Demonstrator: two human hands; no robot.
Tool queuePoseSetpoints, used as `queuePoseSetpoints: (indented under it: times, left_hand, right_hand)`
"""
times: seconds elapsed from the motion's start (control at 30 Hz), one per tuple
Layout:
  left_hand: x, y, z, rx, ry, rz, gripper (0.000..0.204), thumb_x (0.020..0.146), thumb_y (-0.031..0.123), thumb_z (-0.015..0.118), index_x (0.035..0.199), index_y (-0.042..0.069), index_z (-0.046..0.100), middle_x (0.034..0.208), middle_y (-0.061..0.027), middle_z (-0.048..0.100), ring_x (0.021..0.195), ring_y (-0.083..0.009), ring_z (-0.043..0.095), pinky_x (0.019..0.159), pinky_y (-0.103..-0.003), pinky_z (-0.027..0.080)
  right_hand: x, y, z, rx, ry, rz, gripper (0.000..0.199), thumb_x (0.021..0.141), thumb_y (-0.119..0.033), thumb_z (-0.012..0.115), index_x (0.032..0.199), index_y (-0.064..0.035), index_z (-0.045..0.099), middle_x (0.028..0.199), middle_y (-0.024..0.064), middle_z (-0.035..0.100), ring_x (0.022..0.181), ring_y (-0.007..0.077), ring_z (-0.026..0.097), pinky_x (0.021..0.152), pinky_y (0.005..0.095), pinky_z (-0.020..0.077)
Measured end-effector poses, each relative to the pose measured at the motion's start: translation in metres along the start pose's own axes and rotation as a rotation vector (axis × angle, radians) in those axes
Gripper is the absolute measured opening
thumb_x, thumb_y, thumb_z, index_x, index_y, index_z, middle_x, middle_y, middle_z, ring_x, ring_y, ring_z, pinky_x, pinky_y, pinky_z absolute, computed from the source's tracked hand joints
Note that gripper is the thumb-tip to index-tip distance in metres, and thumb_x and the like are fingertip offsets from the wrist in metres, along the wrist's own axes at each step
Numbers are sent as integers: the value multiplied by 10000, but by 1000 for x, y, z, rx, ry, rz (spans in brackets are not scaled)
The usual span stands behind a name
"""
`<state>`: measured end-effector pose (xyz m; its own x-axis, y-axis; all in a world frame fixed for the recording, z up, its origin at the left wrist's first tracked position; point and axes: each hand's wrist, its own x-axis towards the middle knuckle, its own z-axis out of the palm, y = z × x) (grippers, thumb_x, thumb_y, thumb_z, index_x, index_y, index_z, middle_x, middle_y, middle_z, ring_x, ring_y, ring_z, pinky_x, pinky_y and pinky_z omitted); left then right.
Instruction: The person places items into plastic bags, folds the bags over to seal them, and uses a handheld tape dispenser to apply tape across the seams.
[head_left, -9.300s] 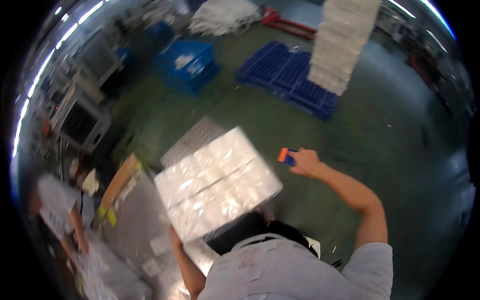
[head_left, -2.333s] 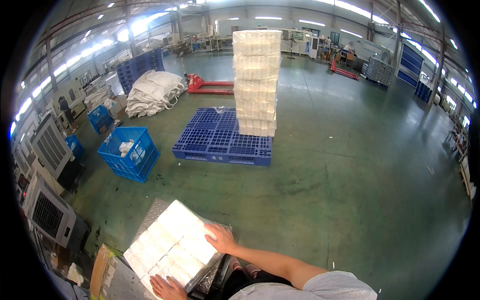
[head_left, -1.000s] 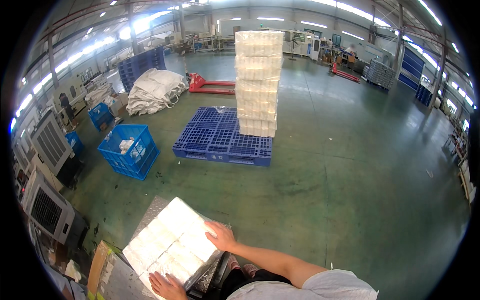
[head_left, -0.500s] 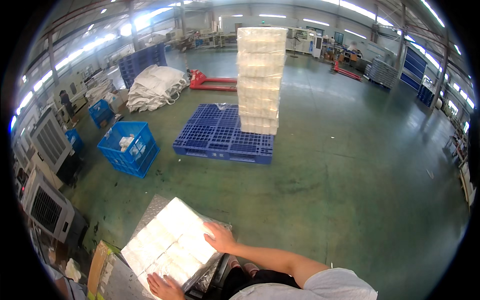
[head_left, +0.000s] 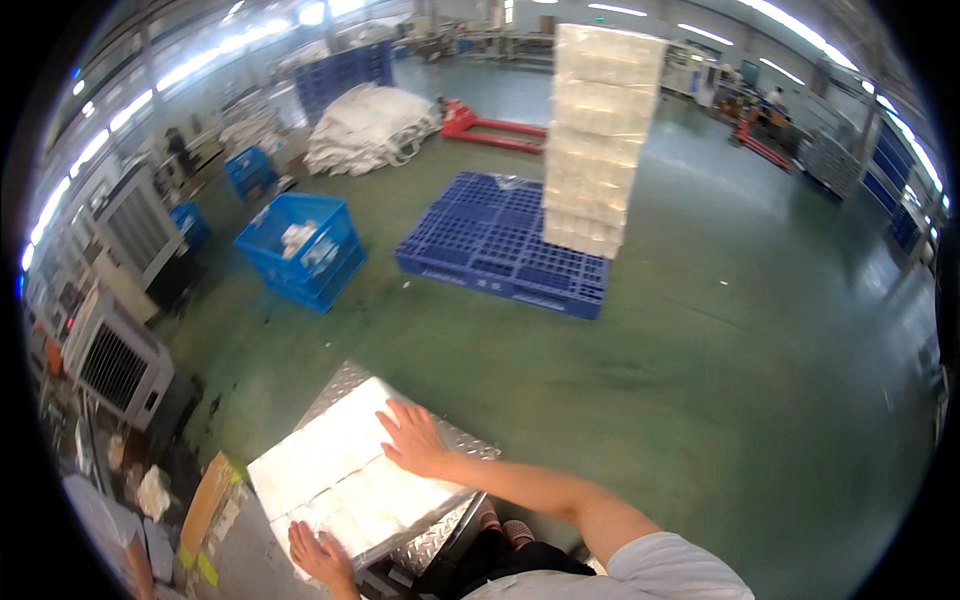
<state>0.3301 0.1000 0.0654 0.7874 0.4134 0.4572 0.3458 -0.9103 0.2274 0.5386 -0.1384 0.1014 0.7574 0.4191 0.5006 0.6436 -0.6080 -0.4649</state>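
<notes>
A large white bundle [head_left: 345,475] of several packs in clear film lies flat on a metal tread-plate surface [head_left: 428,545] in front of me. My right hand [head_left: 415,440] is open on the bundle's top near its far right side, fingers spread. Close to the bundle's near left edge, my left hand [head_left: 320,555] also rests open, its fingers stretched over the top. Glare hides any detail on the packs.
Ahead, a tall wrapped stack [head_left: 600,140] stands on a blue pallet [head_left: 490,240]. Left of it are a blue crate [head_left: 305,255] and a heap of white sacks [head_left: 370,130]. A red pallet jack [head_left: 490,130] lies behind. An air cooler [head_left: 118,355] and another person's arm [head_left: 135,565] are at left.
The scene has shifted right and up as my head turned. The bundle has moved on the tread plate, baring more metal on its right. Both hands stay on it.
</notes>
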Motion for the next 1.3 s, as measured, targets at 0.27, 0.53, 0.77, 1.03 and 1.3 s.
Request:
queuePoseSetpoints:
  times: [0.27,0.53,0.77,1.03,1.3]
  left_hand:
    - [14,-2,-8,35,99,-67,422,821,155,450,1205,-11,503,1254,-170,506,1208,-328,416,1024,-430,261]
    - [1,-45,20,-263,293,-889,345,872,218,524,1114,-27,548,1138,-182,545,1068,-314,493,931,-392,358]
    - [56,-14,6,-367,258,-906,318,821,260,602,1019,13,625,988,-138,637,922,-243,594,825,-313,439]
    - [75,16,20,-246,222,-927,340,784,330,616,1010,77,638,909,-148,644,803,-297,605,736,-357,455]
    - [32,74,12,-132,216,-1121,371,800,365,585,1053,95,611,1011,-124,619,956,-306,559,840,-390,413]
  right_hand:
    - [93,5,71,-124,-291,-103,424,865,-372,466,1107,-33,546,1125,161,528,1093,277,448,957,432,273]
    - [82,19,68,-125,-382,-65,360,827,-372,526,951,-44,607,970,125,599,950,280,516,850,420,341]
    - [58,45,21,-74,-236,-59,268,809,-225,561,987,-24,559,893,126,558,864,305,506,777,416,370]
    - [66,77,15,-15,-265,-56,247,826,-179,536,1007,-11,554,907,128,555,882,308,505,790,414,373]
    - [99,112,16,111,-364,-222,217,824,-147,526,995,-17,559,889,128,548,881,314,505,777,407,378]
